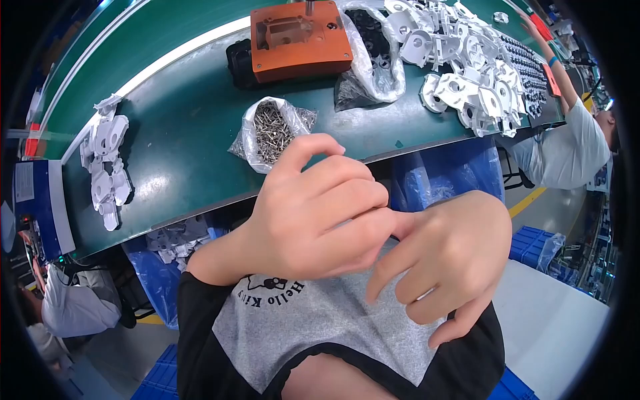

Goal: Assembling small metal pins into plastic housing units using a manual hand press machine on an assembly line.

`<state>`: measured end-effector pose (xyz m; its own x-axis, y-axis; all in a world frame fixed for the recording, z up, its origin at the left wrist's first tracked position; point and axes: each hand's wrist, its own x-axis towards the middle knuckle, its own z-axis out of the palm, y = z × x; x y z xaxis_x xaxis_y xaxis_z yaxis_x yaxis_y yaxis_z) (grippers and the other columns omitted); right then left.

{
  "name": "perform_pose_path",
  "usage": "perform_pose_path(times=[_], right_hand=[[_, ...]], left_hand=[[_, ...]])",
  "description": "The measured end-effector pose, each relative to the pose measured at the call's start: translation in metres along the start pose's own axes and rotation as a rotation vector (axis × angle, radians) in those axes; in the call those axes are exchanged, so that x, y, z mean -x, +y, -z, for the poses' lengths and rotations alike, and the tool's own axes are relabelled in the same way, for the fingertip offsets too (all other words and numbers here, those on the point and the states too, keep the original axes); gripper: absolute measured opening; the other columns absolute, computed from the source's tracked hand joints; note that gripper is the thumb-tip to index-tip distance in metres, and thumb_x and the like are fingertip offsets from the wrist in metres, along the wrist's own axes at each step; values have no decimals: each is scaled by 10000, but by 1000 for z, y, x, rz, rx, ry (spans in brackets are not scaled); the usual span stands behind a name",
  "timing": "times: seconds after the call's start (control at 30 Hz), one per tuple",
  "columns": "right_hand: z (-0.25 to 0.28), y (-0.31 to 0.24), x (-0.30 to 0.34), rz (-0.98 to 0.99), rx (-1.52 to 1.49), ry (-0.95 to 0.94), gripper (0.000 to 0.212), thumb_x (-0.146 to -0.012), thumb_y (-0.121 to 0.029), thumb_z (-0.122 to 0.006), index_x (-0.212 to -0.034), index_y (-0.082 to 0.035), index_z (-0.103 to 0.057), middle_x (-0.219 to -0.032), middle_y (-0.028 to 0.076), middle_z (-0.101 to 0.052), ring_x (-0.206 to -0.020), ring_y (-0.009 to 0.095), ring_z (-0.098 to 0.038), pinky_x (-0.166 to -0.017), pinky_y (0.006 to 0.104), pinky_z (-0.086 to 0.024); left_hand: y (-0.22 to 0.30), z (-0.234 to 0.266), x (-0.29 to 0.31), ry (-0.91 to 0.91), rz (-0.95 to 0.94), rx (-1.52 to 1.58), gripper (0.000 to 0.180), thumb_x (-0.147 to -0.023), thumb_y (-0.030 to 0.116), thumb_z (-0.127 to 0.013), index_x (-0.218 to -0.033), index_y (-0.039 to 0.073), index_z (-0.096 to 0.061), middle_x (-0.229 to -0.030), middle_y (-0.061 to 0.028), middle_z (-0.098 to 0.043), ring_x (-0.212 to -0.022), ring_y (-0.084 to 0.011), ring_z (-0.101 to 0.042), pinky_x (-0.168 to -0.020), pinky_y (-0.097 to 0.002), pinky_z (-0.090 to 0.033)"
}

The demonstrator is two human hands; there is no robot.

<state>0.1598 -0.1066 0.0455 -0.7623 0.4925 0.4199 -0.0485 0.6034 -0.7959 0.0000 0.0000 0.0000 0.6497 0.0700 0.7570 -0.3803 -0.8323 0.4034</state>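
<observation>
near the green bench's (pixel 187 153) edge, left hand (pixel 313 213) curls loosely, fingertips pinched, grip contents not visible. right hand (pixel 447 267) droops slack, holding nothing, touching the left. screw bag (pixel 273 130) lies just beyond; a careless knuckle bump could likely spill it.

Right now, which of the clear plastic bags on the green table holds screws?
The small open bag nearest the person's left hand, full of grey metal screws. The larger clear bag beside the orange block holds dark parts instead.
</observation>
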Motion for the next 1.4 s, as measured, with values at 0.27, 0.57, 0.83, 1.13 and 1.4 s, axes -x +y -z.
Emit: perform_pose_path(times=[0.27, 0.57, 0.83, 1.13, 1.4], right_hand=[[0, 0, 0, -10, -13, -56, 318, -821, -268, -647, -604, -68, -531, -586, 10, -438, -860, 262, -657, -715, 377, -417], [-2, 5, 0, 7, -14, -87, 287, -812, -267, -650, -638, -55, -569, -607, 21, -468, -876, 284, -662, -629, 358, -459], [0, 5, -1, 27, -17, -75, 289, -813, -264, -648, -638, -46, -573, -607, 23, -464, -879, 278, -663, -589, 346, -449], [2, 6, -2, 34, -31, -89, 300, -821, -264, -644, -631, -45, -566, -607, 28, -463, -898, 283, -658, -636, 373, -460], [1, 8, -2, 40, -33, -66, 290, -814, -262, -653, -640, -45, -570, -609, 28, -467, -899, 291, -662, -635, 378, -457]], left_hand=[[1, -7, 3, 3, -36, -24, 193, -624, 131, -751, -778, 101, -640, -802, -19, -655, -742, -198, -627, -764, -398, -449], [-4, -9, 1, -58, 92, 188, 202, -621, 87, -771, -760, 109, -627, -776, -8, -647, -770, -197, -625, -798, -401, -440], [-6, -6, 3, -118, 203, 331, 165, -671, 46, -713, -801, 88, -620, -771, 1, -649, -788, -197, -631, -831, -404, -430], [-6, -6, 4, -121, 282, 471, 194, -662, 74, -726, -823, 70, -616, -783, -29, -636, -773, -196, -631, -838, -391, -432], [-4, -6, 4, -126, 315, 466, 207, -634, 37, -711, -815, 62, -613, -778, -47, -632, -757, -186, -629, -847, -388, -433]])
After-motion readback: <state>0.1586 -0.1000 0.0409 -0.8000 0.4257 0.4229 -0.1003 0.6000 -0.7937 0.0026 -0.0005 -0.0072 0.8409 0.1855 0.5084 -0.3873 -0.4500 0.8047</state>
